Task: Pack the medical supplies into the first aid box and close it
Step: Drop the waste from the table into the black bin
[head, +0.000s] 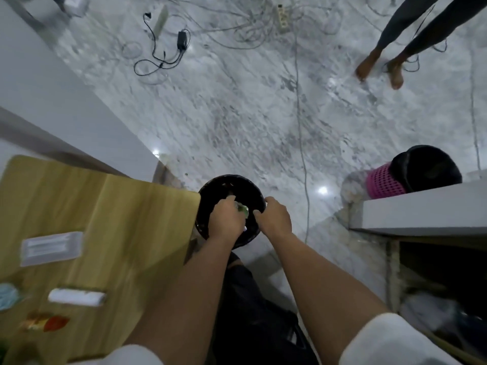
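Hands reach out together over a black round bin (210,188) on the marble floor (237,114). The left hand (225,219) has its fingers curled round a small crumpled greenish-clear scrap (242,208), too blurred to name; the right hand (274,219) sits just beside it, fingers bent down at the bin's rim, and I cannot tell whether it grips anything. Left of the bin stands the wooden worktop (118,206), with the supplies lying on it well apart from the hands: a flat clear packet (51,248), a white roll (77,296), a blue mask (8,296) at the edge, a red-and-orange sachet (46,322). No first aid box shows. Farther off, a pink mesh basket (383,183) with a black liner stands by a white ledge (424,209), and another person's bare feet (379,69) stand among cables (160,59).
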Available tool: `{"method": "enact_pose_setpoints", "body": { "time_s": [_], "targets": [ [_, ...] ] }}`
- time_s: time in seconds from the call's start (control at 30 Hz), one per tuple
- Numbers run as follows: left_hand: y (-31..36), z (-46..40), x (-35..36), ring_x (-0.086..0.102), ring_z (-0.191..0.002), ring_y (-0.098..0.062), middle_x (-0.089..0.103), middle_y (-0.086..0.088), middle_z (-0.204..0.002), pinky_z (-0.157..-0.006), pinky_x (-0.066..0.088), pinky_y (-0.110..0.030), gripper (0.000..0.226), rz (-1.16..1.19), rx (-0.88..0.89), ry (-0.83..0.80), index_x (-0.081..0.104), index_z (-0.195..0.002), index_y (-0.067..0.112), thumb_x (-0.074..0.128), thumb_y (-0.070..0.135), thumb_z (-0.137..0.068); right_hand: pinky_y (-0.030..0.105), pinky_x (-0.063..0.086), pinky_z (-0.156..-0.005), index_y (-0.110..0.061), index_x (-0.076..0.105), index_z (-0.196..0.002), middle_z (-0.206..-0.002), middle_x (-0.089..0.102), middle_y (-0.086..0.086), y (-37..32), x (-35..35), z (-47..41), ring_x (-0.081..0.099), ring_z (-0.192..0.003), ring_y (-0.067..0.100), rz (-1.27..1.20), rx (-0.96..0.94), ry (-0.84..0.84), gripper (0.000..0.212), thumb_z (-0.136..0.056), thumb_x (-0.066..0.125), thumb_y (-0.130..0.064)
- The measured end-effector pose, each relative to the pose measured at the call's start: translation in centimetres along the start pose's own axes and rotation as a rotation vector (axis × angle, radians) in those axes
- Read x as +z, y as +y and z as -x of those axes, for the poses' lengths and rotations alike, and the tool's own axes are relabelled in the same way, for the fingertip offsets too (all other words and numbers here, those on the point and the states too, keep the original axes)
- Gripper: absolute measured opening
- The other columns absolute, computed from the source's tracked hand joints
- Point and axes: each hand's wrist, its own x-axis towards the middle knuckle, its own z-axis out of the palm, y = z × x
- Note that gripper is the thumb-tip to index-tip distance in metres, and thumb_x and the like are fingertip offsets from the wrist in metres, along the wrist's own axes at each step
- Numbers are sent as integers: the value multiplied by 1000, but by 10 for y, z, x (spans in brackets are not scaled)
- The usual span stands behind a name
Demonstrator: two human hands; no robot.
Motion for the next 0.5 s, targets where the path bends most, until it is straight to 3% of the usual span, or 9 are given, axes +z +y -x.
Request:
{"method": "enact_pose_setpoints", "body": {
  "time_s": [0.1, 0.23, 0.33, 0.4, 0.5],
  "targets": [
    [12, 21, -27, 61, -123, -27, 64, -8, -138, -96, 52, -40, 56, 111, 47, 30, 51, -150, 15, 65, 29, -98, 38, 56, -81, -13, 59, -129, -118, 70, 9, -21, -12, 20, 66, -103, 27, 101, -105, -27, 42, -93, 65, -34],
    [6, 67, -91, 61, -122, -23, 64, -3, -137, -93, 48, -32, 50, 166, 93, 178, 60, -143, 18, 66, 33, -95, 39, 52, -91, -16, 51, -142, -133, 62, 6, -63, -24, 68, 60, -120, 27, 262, -300, -30, 53, -96, 61, -42],
    [-28, 118, -146, 56, -129, -22, 57, 1, -147, -101, 48, -36, 53, 95, 89, 254, 56, -146, 22, 62, 38, -96, 40, 52, -89, -20, 53, -135, -126, 61, 7, -104, -22, 110, 58, -119, 31, 398, -483, -59, 48, -95, 58, -47],
    [-62, 157, -178, 55, -130, -23, 55, -2, -148, -102, 47, -36, 55, 51, 78, 313, 55, -147, 21, 61, 38, -94, 42, 52, -93, -20, 47, -144, -135, 57, 8, -134, -15, 145, 54, -126, 32, 499, -598, -59, 58, -96, 57, -51],
    [-124, 228, -221, 59, -121, -24, 62, -3, -136, -91, 48, -33, 47, 50, 12, 451, 63, -136, 18, 63, 37, -93, 43, 51, -97, -21, 45, -149, -141, 56, 8, -183, 8, 204, 53, -128, 29, 572, -773, -32, 67, -94, 55, -58]
  ]
}}
